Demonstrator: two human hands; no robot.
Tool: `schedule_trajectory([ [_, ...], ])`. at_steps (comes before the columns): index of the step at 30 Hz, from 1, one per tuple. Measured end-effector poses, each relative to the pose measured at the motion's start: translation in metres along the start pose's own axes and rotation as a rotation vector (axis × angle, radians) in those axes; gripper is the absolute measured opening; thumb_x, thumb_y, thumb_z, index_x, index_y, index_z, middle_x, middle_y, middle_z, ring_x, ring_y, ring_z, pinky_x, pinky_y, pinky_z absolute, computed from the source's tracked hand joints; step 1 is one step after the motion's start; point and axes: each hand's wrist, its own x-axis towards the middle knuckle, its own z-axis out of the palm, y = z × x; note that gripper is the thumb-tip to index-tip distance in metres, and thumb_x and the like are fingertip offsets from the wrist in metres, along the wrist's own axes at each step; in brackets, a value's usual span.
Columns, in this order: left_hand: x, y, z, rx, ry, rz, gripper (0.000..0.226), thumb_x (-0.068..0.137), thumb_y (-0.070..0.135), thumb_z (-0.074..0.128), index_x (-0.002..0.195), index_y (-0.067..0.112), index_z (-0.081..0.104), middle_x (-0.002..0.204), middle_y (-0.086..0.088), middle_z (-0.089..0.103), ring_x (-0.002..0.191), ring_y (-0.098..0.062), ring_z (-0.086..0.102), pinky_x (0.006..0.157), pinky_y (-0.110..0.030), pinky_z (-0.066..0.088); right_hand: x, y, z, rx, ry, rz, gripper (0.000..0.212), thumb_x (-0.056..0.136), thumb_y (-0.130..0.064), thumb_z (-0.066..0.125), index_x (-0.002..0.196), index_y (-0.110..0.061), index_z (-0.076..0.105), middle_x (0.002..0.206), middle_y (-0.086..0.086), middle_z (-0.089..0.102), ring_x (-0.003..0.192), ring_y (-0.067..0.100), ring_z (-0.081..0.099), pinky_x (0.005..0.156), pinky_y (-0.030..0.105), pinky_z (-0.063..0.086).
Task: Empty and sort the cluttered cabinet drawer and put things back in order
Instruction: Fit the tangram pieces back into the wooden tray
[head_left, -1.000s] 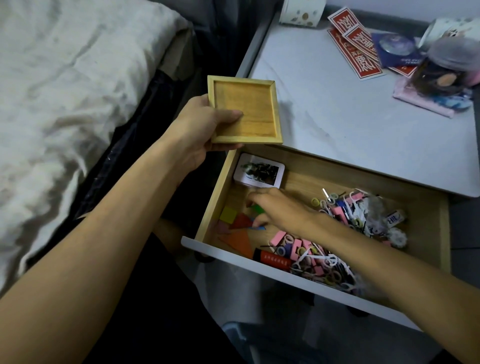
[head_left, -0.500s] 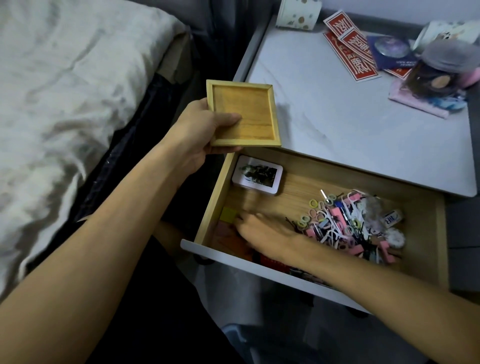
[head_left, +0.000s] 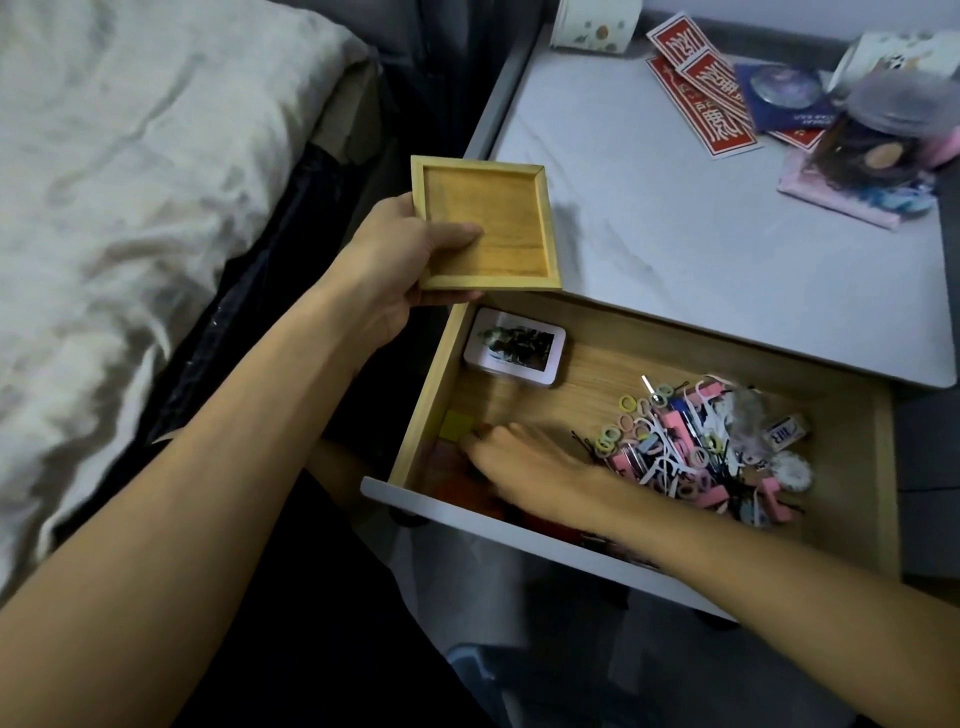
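Observation:
The wooden drawer (head_left: 431, 395) of the bedside cabinet stands pulled out. My left hand (head_left: 400, 270) grips a square, shallow wooden tray (head_left: 498, 208) by its near left edge, thumb inside it, above the drawer's back left corner. My right hand (head_left: 530, 462) reaches into the drawer's front left corner and lies over flat coloured pieces; a yellow piece (head_left: 456, 423) shows beside the fingertips. The fingers are blurred and hide what is under them. A white tin with a picture (head_left: 514, 345) lies at the back left. A tangle of hair ties and clips (head_left: 691, 447) fills the right half.
The grey cabinet top (head_left: 675, 223) holds red cards (head_left: 711, 98), a paper cup (head_left: 592, 21) and a heap of soft items (head_left: 883, 140) at the back right. A bed with light bedding (head_left: 130, 208) lies to the left, across a dark gap.
My right hand moved from the middle of the drawer toward its front left corner and now covers the coloured pieces. The left hand with the tray has hardly moved.

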Motion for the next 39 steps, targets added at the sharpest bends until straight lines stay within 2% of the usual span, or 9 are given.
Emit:
schedule_trajectory([
  [2,0.000,0.001,0.000,-0.009,0.000,0.000,0.025,0.092,0.008,0.065,0.114,0.017,0.058,0.111,-0.008,0.065,0.098,-0.024,0.068,0.063,-0.031,0.059,-0.005,0.004,-0.004,0.058,-0.005,-0.029,0.029,0.091,-0.009,0.064,0.120,-0.008,0.057,0.108,0.011,0.061,0.099,0.025,0.062,0.072,0.032,0.048],
  [5,-0.003,0.002,0.003,-0.058,-0.007,-0.022,0.022,0.093,0.006,0.060,0.112,0.016,0.057,0.111,-0.009,0.063,0.098,-0.026,0.067,0.063,-0.034,0.060,-0.008,0.009,-0.010,0.241,0.038,0.016,0.037,0.088,-0.021,0.071,0.121,-0.015,0.056,0.103,-0.001,0.055,0.099,0.019,0.060,0.081,0.033,0.054],
  [11,-0.008,0.001,0.008,-0.120,-0.162,-0.029,0.029,0.099,0.007,0.048,0.127,0.014,0.052,0.122,-0.011,0.060,0.101,-0.031,0.069,0.062,-0.038,0.061,-0.057,0.026,-0.072,0.297,0.382,-0.074,0.032,0.084,-0.026,0.074,0.113,-0.030,0.060,0.109,-0.011,0.067,0.097,0.010,0.062,0.081,0.038,0.052],
  [14,-0.011,-0.001,0.016,-0.085,-0.221,-0.012,0.032,0.101,0.010,0.049,0.132,0.020,0.050,0.124,-0.009,0.059,0.100,-0.029,0.071,0.060,-0.034,0.061,-0.092,0.031,-0.096,0.338,0.524,-0.124,0.030,0.087,-0.021,0.071,0.115,-0.031,0.064,0.105,-0.016,0.065,0.093,0.003,0.062,0.080,0.025,0.051],
  [19,-0.021,-0.009,0.043,-0.099,-0.391,-0.098,0.023,0.101,0.008,0.049,0.122,0.012,0.057,0.103,-0.009,0.068,0.091,-0.027,0.073,0.060,-0.037,0.063,-0.115,0.055,-0.125,0.571,0.748,-0.019,0.038,0.088,-0.016,0.068,0.118,-0.038,0.065,0.105,-0.022,0.063,0.100,-0.002,0.060,0.084,0.011,0.045],
  [26,-0.022,-0.018,0.066,-0.132,-0.504,-0.254,0.037,0.103,0.019,0.043,0.133,0.000,0.052,0.118,-0.022,0.062,0.108,-0.041,0.066,0.073,-0.045,0.062,-0.109,0.076,-0.136,0.545,0.669,0.086,0.033,0.088,-0.019,0.070,0.115,-0.036,0.069,0.094,-0.034,0.054,0.091,-0.021,0.052,0.078,0.001,0.037],
  [30,-0.019,-0.017,0.068,-0.187,-0.521,-0.291,0.036,0.103,0.023,0.043,0.128,0.002,0.057,0.116,-0.022,0.066,0.102,-0.039,0.069,0.074,-0.047,0.062,-0.112,0.079,-0.141,0.543,0.599,0.115,0.031,0.087,-0.019,0.071,0.113,-0.036,0.071,0.102,-0.025,0.061,0.091,-0.010,0.056,0.077,0.003,0.039],
  [34,-0.021,-0.020,0.070,-0.132,-0.553,-0.247,0.039,0.094,0.016,0.054,0.130,0.000,0.054,0.115,-0.022,0.065,0.102,-0.037,0.069,0.077,-0.042,0.061,-0.110,0.075,-0.135,0.550,0.520,0.154,0.035,0.085,-0.023,0.072,0.116,-0.038,0.068,0.121,-0.011,0.065,0.107,0.003,0.058,0.083,0.007,0.044],
  [39,-0.021,-0.018,0.068,-0.077,-0.549,-0.192,0.049,0.082,0.007,0.065,0.130,0.002,0.054,0.108,-0.017,0.070,0.097,-0.034,0.072,0.076,-0.036,0.060,-0.115,0.077,-0.144,0.594,0.622,0.279,0.037,0.085,-0.029,0.072,0.117,-0.032,0.054,0.115,-0.013,0.057,0.098,0.002,0.058,0.069,0.013,0.052],
])
